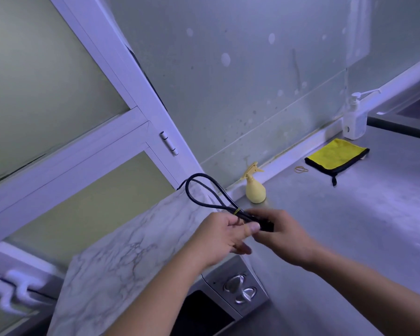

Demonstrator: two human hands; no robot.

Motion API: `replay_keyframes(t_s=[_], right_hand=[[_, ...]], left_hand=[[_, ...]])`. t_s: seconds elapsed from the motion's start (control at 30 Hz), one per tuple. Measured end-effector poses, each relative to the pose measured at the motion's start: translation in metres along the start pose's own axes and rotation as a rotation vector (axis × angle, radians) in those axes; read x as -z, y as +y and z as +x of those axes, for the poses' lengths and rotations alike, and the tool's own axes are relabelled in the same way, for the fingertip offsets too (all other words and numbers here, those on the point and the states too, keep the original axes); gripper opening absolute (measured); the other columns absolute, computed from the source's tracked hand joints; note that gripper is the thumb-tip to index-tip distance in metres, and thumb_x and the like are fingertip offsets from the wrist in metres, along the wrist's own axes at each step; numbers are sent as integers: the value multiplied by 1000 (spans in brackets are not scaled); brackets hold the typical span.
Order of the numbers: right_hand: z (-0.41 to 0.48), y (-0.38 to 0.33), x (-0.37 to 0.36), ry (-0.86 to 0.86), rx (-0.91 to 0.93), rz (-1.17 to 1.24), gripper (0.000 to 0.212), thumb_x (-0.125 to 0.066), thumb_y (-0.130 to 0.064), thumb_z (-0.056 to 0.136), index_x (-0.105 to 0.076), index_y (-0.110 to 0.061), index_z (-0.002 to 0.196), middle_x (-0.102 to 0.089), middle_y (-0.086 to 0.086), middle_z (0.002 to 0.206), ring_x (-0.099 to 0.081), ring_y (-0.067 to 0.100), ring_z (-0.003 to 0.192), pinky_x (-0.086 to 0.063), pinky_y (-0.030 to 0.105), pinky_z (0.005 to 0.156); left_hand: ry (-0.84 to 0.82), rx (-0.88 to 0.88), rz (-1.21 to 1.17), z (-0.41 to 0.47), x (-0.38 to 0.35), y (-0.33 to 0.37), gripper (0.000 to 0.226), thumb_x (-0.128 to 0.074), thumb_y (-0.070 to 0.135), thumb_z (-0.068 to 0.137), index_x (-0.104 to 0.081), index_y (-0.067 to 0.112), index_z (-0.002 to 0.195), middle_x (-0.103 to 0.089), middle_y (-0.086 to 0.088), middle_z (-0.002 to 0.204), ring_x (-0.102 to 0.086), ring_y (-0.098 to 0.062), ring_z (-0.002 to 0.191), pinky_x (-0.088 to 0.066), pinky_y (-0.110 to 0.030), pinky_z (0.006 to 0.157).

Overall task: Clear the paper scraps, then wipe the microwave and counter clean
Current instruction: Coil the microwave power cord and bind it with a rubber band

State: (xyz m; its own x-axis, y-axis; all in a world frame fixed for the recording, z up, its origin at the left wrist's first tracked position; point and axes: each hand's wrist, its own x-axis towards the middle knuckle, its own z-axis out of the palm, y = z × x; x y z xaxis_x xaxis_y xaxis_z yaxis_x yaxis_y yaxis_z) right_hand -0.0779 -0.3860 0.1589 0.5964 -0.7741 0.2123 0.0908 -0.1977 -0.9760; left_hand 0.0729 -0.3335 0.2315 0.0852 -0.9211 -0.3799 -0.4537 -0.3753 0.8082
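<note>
Yellow spray bottle (255, 187), contents unseen.

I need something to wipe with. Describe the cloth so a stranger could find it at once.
Follow the grey counter to its far right end, by the white pump bottle at the wall. The cloth lies flat there, beside rubber bands. It alone is bright yellow with black edging.

Microwave (238, 291) mostly hidden under marbled cover (131, 251); plug (267, 226) seemingly finger-covered.
</note>
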Motion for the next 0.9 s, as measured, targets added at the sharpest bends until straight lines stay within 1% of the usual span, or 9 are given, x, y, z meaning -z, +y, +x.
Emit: replay_keyframes(t_s=[0.1,0.17,0.27,0.4,0.47,0.53,0.6,0.77,0.9], right_hand=[[-9,-1,5,2,53,-302,51,-52,-23,71,-65,-33,120,-60,6,98,-54,12,81,-49,28,71],[-16,0,7,-39,67,-336,60,-51,-12,74,-59,-35,130,-53,-2,105,-52,11,84,-46,18,74],[-25,5,10,95,63,-277,50,-60,3,85,-66,-31,122,-58,-7,103,-59,6,82,-43,9,75],[-35,11,18,245,-119,-125,34,-81,-13,81,-69,-32,107,-72,-13,80,-66,-3,67,-45,10,64],[-39,8,19,202,-136,-48,39,-82,-15,80,-69,-32,112,-73,-11,93,-69,6,74,-51,16,69],[-40,5,18,169,-131,178,41,-79,-9,81,-69,-26,117,-70,-1,109,-73,17,91,-56,22,80],[-39,4,17,176,-151,389,42,-79,-8,77,-71,-20,117,-74,7,102,-73,22,98,-55,21,86],[-30,2,1,329,-132,350,38,-81,2,73,-77,-19,104,-69,-6,72,-64,9,70,-50,15,68],[-26,1,-13,320,-112,382,41,-80,7,73,-75,-16,107,-77,1,83,-73,9,79,-52,14,71]], left_hand=[[106,-35,-194,-2,-16,-14,34,-61,30,97,-69,-2,106,-74,-16,102,-74,-24,80,-59,-30,80],[203,-33,-371,-1,-21,-20,33,-59,28,99,-70,-3,102,-75,-16,98,-73,-24,80,-60,-32,77],[269,-9,-554,0,-27,-24,25,-62,19,97,-72,-4,96,-74,-16,88,-69,-17,67,-58,-27,69],[290,-11,-564,-1,-32,-28,21,-63,17,96,-73,-1,92,-72,-9,79,-64,-13,58,-57,-25,69],[290,-18,-531,-2,-31,-28,22,-62,20,97,-73,1,94,-72,-6,80,-64,-12,59,-56,-24,69],[263,-27,-507,-3,-26,-29,23,-62,22,97,-74,3,97,-73,-4,86,-63,-11,60,-56,-24,70],[218,-37,-500,-6,-22,-29,21,-62,23,97,-75,6,101,-76,-2,95,-62,-10,59,-55,-23,70],[229,-28,-565,-11,-21,-33,19,-63,19,96,-74,7,106,-76,-8,102,-57,-8,54,-55,-22,68],[252,-11,-550,-13,-22,-39,18,-61,16,97,-76,8,103,-73,-8,83,-57,-9,52,-55,-22,68]])
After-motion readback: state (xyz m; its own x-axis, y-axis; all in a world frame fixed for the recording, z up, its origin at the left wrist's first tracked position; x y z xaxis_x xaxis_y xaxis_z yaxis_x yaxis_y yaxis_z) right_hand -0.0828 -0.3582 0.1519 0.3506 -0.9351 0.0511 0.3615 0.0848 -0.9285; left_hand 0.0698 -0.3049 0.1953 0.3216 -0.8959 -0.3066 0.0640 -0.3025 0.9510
